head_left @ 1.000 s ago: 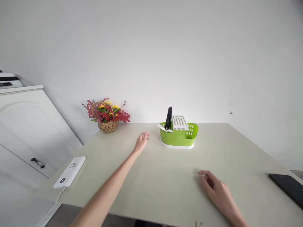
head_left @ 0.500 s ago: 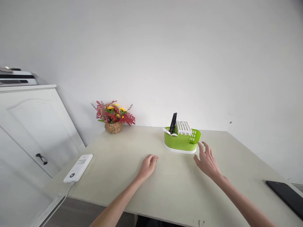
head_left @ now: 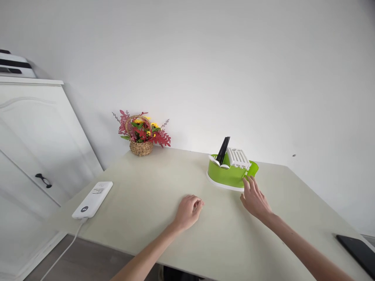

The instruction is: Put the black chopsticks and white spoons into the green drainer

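Observation:
A green plastic holder on a white base stands on the pale table, far centre-right. Black chopsticks and a white slotted insert stick up from it. My right hand is stretched out with fingers apart, its fingertips touching the holder's right front side. My left hand rests on the table nearer to me, left of the holder, fingers curled loosely with nothing visible in them.
A wicker basket of red and yellow flowers sits at the table's far left by the wall. A white power bank with a cable lies at the left edge. A black flat device lies at the right edge. A white cabinet stands left.
My right hand has moved forward from the near right and now touches the green holder. My left hand has drawn back toward me and curled. The camera has tilted slightly.

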Available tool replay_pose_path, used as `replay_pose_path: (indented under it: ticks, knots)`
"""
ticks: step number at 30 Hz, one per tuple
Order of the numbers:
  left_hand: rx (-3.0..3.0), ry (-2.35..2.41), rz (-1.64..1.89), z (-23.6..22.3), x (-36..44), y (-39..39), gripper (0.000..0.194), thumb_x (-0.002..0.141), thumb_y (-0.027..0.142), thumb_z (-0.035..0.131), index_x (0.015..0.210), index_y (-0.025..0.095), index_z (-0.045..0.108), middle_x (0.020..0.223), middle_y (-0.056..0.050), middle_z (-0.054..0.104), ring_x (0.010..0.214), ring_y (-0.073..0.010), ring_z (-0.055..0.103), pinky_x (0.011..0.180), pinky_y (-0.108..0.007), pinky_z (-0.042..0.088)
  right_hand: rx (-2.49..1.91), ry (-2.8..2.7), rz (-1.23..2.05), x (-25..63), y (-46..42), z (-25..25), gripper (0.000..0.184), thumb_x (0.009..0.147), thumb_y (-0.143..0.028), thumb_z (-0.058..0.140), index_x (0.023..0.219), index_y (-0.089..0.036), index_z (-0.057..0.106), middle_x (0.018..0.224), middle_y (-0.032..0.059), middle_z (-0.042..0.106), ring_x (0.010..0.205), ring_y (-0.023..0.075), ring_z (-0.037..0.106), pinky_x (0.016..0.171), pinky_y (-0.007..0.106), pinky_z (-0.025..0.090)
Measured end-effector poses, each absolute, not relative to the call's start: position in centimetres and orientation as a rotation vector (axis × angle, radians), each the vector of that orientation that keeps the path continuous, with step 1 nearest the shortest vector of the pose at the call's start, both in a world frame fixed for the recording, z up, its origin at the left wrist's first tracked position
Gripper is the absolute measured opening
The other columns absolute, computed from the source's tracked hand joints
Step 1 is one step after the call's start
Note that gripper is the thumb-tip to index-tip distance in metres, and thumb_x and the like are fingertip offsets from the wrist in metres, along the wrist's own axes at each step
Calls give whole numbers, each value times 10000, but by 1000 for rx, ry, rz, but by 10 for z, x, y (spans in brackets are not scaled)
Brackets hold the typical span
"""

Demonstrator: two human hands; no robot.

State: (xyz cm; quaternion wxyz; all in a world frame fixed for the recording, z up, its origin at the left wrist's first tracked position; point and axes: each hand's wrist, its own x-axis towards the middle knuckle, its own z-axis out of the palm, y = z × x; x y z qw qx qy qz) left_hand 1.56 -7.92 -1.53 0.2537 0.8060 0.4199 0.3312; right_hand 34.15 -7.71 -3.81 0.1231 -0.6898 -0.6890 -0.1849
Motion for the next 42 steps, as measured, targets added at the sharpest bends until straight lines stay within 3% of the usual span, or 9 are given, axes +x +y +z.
replay_pose_path:
  ticks: [7, 11, 20, 26, 35, 37, 40, 42]
  knots:
    - [2243, 1066, 873, -14, 12, -85, 263, 1012, 268, 479, 844, 219, 675, 852, -21, 743, 826, -190, 634, 879, -350, 433, -2068, -2042, -706, 340, -79, -47, 887, 900, -143, 401, 1627, -58, -100, 1588, 284, 359, 1544, 383, 214, 830, 452, 608]
    - [2256, 1035, 862, -15, 9, -86, 265, 1016, 245, 466, 849, 214, 669, 848, -20, 735, 834, -188, 634, 885, -354, 430, -2091, -2064, -772, 343, -77, -50, 891, 910, -147, 396, 1612, -20, -138, 1559, 314, 392, 1530, 410, 237, 769, 445, 608]
    - [2270, 989, 842, -21, 4, -89, 251, 1016, 232, 474, 865, 211, 673, 879, -22, 735, 867, -187, 625, 903, -360, 429, -2130, -2109, -865, 381, -67, -52, 748, 998, -261, 342, 1611, 33, 29, 1520, 312, 444, 1526, 379, 255, 707, 396, 612]
    - [2233, 972, 830, -19, 4, -86, 273, 1022, 254, 460, 868, 217, 682, 847, -24, 729, 821, -184, 617, 883, -356, 440, -2225, -2038, -628, 432, -60, -58, 690, 960, -223, 320, 1589, 38, 206, 1551, 310, 404, 1552, 359, 183, 710, 456, 595]
    - [2211, 984, 812, -14, 4, -83, 315, 1029, 301, 440, 877, 228, 706, 824, -43, 726, 808, -197, 622, 880, -364, 450, -2293, -1800, -344, 497, -57, -42, 647, 951, -188, 226, 1527, 42, 412, 1559, 364, 359, 1549, 343, 236, 917, 545, 482]
    - [2211, 996, 801, -12, 5, -82, 317, 1031, 306, 441, 877, 223, 705, 819, -40, 723, 804, -192, 619, 875, -354, 449, -2302, -1754, -310, 496, -59, -40, 664, 962, -214, 253, 1560, 65, 326, 1593, 365, 301, 1562, 359, 188, 958, 551, 477]
    - [2202, 1017, 784, -7, 6, -81, 331, 1037, 332, 441, 875, 220, 707, 809, -38, 721, 801, -190, 617, 865, -343, 453, -2322, -1643, -284, 472, -71, -54, 802, 1001, -382, 302, 1626, 38, 26, 1672, 347, 59, 1565, 440, 85, 949, 602, 504]
    - [2182, 1026, 769, -3, 5, -80, 344, 1039, 360, 444, 875, 221, 713, 806, -39, 723, 813, -192, 622, 851, -329, 460, -2308, -1633, -209, 443, -86, -73, 885, 1004, -520, 314, 1634, -6, -34, 1689, 310, 20, 1559, 445, 120, 1022, 604, 486]
